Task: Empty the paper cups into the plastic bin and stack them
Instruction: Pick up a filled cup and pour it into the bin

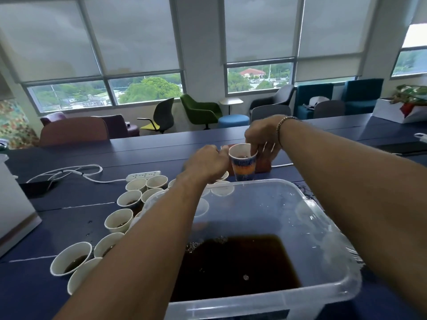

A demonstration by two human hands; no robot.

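Your right hand [261,137] grasps the cup [242,162] by its rim from above, with the fingertips [253,151] hooked over the far right lip. The cup is paper, white inside, and its outer wall is banded blue at the top, orange in the middle and blue again at the base. A little dark liquid sits at its bottom. It stands nearly upright with its long axis close to vertical, mouth up and tipped slightly toward you, so you can see inside. It hangs in the air just beyond the far wall of the bin [323,227], with its base near the level of the bin's rim. Your left hand [208,160] is just to the left of the cup with its fingers curled in. I cannot tell whether it holds anything or touches the cup. The bin is clear plastic, and brown liquid [231,266] is pooled toward its near side. The other cups [71,257] stand mouth up in a cluster on the dark blue table [57,197] left of the bin, several with dark liquid in them. A white power strip [143,175] lies just behind them. A chain bracelet [285,121] circles your right wrist.
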